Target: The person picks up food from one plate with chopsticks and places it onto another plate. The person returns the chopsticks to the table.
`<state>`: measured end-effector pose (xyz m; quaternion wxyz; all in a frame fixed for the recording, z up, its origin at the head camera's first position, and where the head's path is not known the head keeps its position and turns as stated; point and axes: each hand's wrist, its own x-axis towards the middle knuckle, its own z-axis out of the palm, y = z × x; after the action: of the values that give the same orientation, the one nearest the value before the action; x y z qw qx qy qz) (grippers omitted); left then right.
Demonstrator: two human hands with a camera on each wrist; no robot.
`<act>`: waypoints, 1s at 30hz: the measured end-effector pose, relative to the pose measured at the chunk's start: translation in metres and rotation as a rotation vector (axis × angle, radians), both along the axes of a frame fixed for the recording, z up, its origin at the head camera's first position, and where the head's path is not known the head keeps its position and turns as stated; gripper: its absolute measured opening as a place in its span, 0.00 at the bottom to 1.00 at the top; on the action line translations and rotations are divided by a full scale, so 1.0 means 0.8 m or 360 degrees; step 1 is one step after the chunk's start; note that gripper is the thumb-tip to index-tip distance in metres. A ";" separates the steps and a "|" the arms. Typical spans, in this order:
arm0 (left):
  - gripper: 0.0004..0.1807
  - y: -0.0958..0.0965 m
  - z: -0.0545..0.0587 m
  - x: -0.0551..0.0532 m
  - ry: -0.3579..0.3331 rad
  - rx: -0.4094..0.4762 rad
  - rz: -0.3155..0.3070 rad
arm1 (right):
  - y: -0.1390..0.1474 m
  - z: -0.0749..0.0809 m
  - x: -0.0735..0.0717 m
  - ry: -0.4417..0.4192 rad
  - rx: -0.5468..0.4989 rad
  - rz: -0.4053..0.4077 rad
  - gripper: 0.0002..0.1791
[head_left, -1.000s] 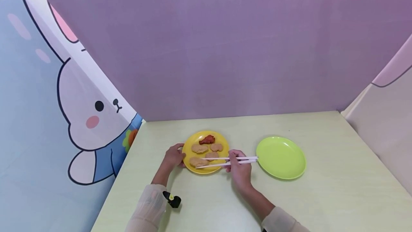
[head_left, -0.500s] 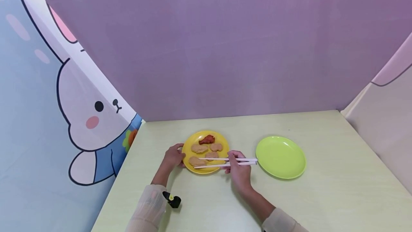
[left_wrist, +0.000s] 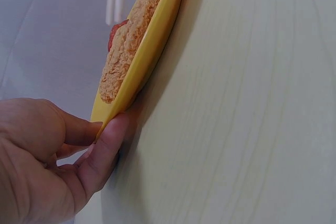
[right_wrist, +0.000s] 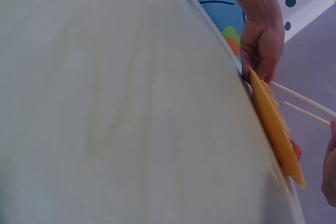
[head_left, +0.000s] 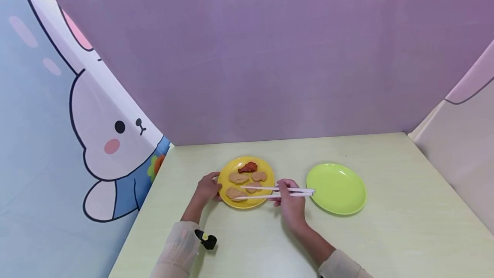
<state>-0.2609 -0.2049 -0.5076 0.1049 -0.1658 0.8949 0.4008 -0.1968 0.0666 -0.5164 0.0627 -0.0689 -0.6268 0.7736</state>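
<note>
My left hand [head_left: 208,187] pinches the left rim of a yellow plate [head_left: 228,169]; the left wrist view shows thumb and fingers on its edge. Several tan breaded pieces, like fried chicken [head_left: 238,178], lie on the plate. Behind them is a dark red piece, like a small chicken wing [head_left: 248,167]. My right hand [head_left: 293,207] grips a pair of white chopsticks [head_left: 256,197]. Their tips are spread apart over the front of the plate, near the front-left breaded piece [head_left: 235,194]. In the right wrist view the chopsticks [right_wrist: 307,99] hold nothing between them.
A green plate [head_left: 336,189] with nothing on it lies on the pale table [head_left: 247,243], right of the yellow plate. A purple panel [head_left: 270,55] rises at the back edge. A rabbit-printed wall [head_left: 112,162] stands on the left.
My right hand has shifted slightly right with the chopsticks, and their tips have moved a little right and away from me. The left hand and both plates stay put.
</note>
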 end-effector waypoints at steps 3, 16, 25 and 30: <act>0.28 0.001 0.001 0.000 -0.0003 0.0006 0.0001 | 0.009 0.008 -0.003 0.0046 -0.0007 -0.0003 0.14; 0.29 0.001 -0.001 0.001 0.0011 0.0019 -0.0010 | 0.058 0.061 -0.013 0.0397 0.0274 0.0117 0.11; 0.28 0.000 -0.002 0.000 0.0012 -0.0018 -0.0022 | 0.091 0.083 -0.012 0.0460 0.0746 0.0224 0.08; 0.29 -0.001 -0.003 0.000 0.0015 -0.0011 -0.0028 | 0.102 0.086 -0.008 0.0527 0.1028 0.0209 0.05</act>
<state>-0.2611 -0.2055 -0.5100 0.1036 -0.1564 0.8983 0.3974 -0.2029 0.1484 -0.4476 0.1319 0.1211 -0.8232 0.5388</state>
